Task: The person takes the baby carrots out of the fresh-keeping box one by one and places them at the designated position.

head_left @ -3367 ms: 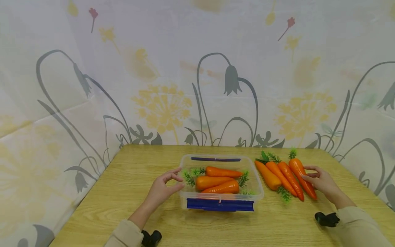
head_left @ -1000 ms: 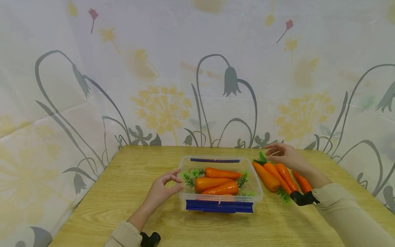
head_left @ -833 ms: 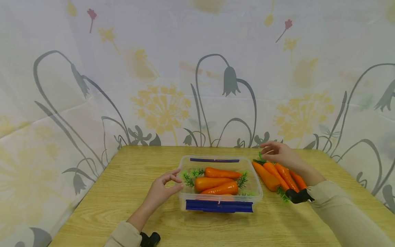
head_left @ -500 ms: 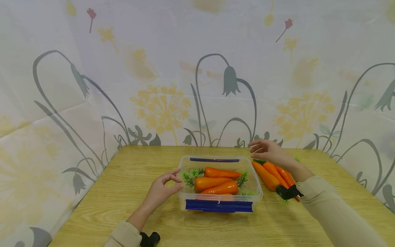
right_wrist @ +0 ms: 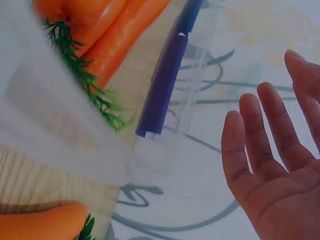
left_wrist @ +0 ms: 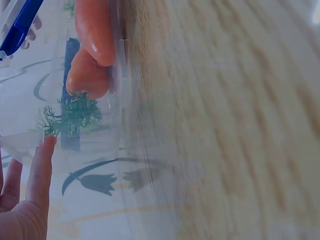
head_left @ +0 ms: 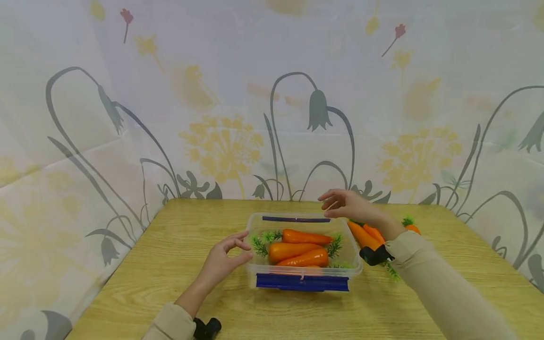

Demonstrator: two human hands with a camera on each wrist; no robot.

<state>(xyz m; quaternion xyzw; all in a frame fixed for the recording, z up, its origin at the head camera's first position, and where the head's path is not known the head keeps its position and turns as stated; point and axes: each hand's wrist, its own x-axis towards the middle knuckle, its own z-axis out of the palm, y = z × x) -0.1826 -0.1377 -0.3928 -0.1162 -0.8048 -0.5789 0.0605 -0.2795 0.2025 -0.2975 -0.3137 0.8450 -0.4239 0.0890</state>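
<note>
in the head view, the right hand [head_left: 348, 205], empty, fingers apart, hangs near the far right corner of the box [head_left: 356, 271]; the left hand [head_left: 223, 257], loosely parted, sits at its left rim. carrots [head_left: 293, 252] lie inside, loose carrots [head_left: 363, 234] at right. left wrist: a fingertip [left_wrist: 49, 142] seems to touch; light, steady contact should serve. right wrist: bare palm, best kept clear of the rim.

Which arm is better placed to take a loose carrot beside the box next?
The right, probably: the right grip is empty and nearer the loose carrots, right of the box. The left grip is on its other side.
</note>
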